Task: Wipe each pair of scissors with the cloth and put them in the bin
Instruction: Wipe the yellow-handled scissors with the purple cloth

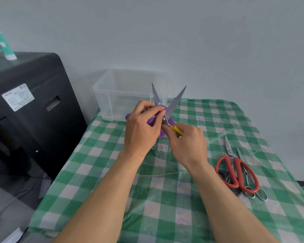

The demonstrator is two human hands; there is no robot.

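My right hand [186, 142] grips the yellow handles of a pair of scissors [175, 100], whose two grey blades are spread wide and point up and away. My left hand [142, 127] holds a purple cloth [152, 120] pinched around the left blade near the pivot. Both hands are above the table, just in front of a clear plastic bin [112, 95] standing at the table's far left corner. Several more scissors lie in a pile at the right: a red-handled pair [235, 172] on top, with metal-handled ones partly beneath it.
The table wears a green-and-white checked cloth [98, 172] under clear plastic. A black machine [30, 109] stands left of the table with a green-and-white tube on top. A plain wall rises behind the bin.
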